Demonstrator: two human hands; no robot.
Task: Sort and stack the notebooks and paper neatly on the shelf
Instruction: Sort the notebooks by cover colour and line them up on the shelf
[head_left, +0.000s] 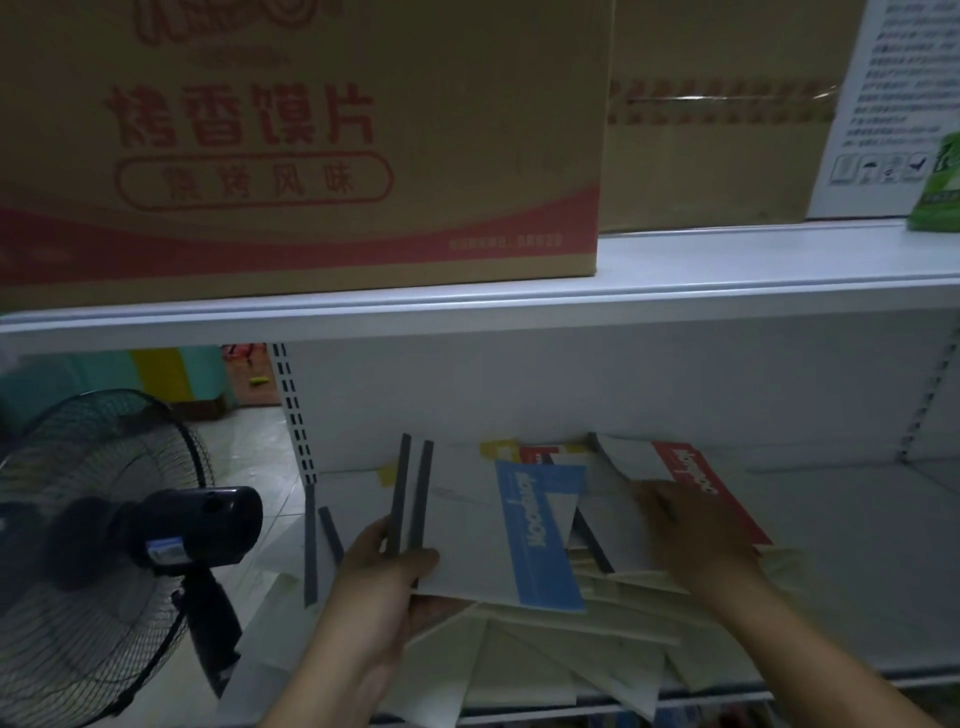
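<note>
The notebooks are all lying on the lower shelf (857, 571), spread in a messy fan rather than a pile. The left grip (379, 577) is pinching a small stack (467, 530) at its near corner, thumb on top beside the gray spines (410, 499) and fingers underneath, so it's closed on that stack. My guess is it's holding there to line the spines up and stop the covers sliding. A blue notebook (540, 535) is sitting slanted on top of the stack.

The right grip (696, 535) is lying fairly flat on the red notebook (711, 488), fingers stretched out and nothing pinched as far as I can see. It looks like it's pinning that one down, maybe to drag it over.

Cream paper (545, 649) is spilling out underneath, some of it poking past the shelf's front edge.

I can't tell how many notebooks are in the stack. The left fingers are hiding under it, and a couple of covers at the back are mostly buried. It's all dim and a bit blurry too. A fan (93, 519) is standing off to the left, and the box (311, 145) on the shelf above is getting cut off at the top.
</note>
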